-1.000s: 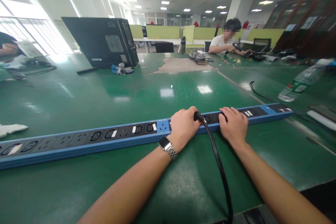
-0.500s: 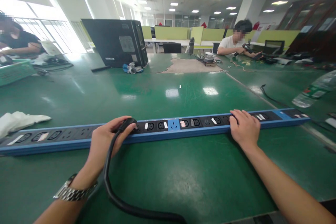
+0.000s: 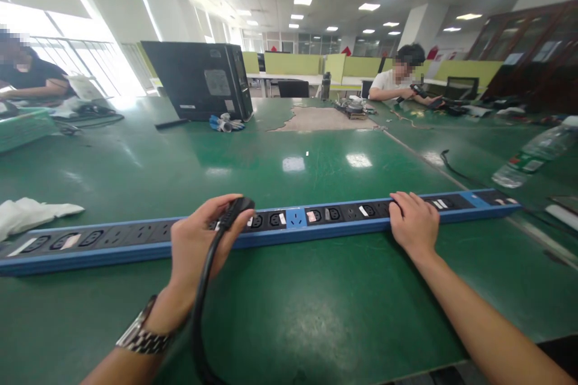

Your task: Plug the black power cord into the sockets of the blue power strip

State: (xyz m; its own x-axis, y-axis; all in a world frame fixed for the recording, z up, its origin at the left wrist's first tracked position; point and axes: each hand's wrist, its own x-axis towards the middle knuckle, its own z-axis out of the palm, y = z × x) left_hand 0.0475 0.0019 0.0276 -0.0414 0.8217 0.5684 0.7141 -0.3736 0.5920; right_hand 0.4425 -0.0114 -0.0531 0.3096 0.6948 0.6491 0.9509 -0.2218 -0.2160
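Note:
A long blue-and-black power strip (image 3: 289,234) lies across the green table, with rows of sockets, some covered by white stickers. My left hand (image 3: 203,240), with a metal watch on its wrist, is closed on a black power plug (image 3: 238,209). The plug's thick black cable (image 3: 203,307) hangs down toward the table's near side. That hand hovers over the strip left of the blue socket block (image 3: 296,218); whether the plug touches the strip I cannot tell. My right hand (image 3: 415,225) is wrapped over the strip's right part, gripping it.
A black computer case (image 3: 198,81) stands at the back left, with gloves (image 3: 226,123) beside it. A plastic bottle (image 3: 533,153) lies at the right near a thin black cable. White cloth (image 3: 36,216) is at the left. Two people sit across the table.
My left hand has moved right along the strip, carrying the plug and its cable. My right hand still grips the strip. The view has shifted slightly.

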